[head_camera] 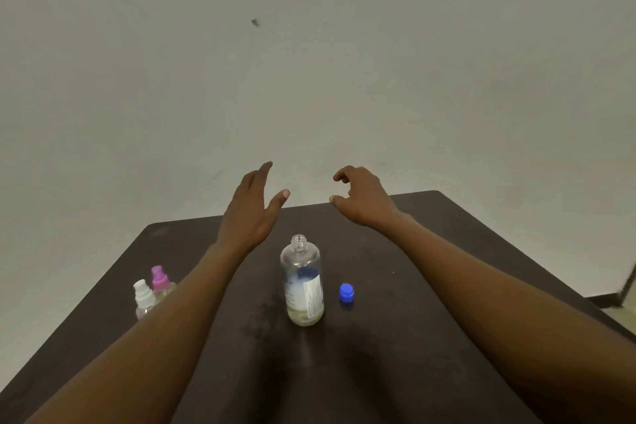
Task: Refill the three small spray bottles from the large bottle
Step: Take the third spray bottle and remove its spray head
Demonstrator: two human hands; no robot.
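Both grips hovered over the far half of the desk (430, 286), touching nothing. Left grip (247, 213): fingers straight, thumb spread, empty. Right grip (361, 200): fingers loosely curled, also empty.

The large bottle (303, 282) stood upright mid-desk, below and between the grips, with its neck uncapped. Its blue cap (346, 293) lay just beside it on the right, apart from it.

Two spray bottles stood together at the left edge, one white-topped (144, 298) and one pink-topped (160, 282), both with their spray heads on and partly hidden by the left forearm. We could not see the third.

Contents:
- The large bottle was clear and held only a shallow pale layer at the bottom.
- We could not read the fill of the spray bottles.
- A darker patch (258, 317) lay on the desk left of the large bottle. It may have been a spill, but we could not tell.

Judgement: with the stock this low and the spray heads on, pouring looked finished or nearly so. Capping the large bottle seemed the likely next step.

To do it well, we would:
- steady the bottle low on its body with the left grip;
- pinch the cap with the right and seat it square on the threads before turning.

The bottle was tall and nearly empty, so it would probably tip easily if knocked.
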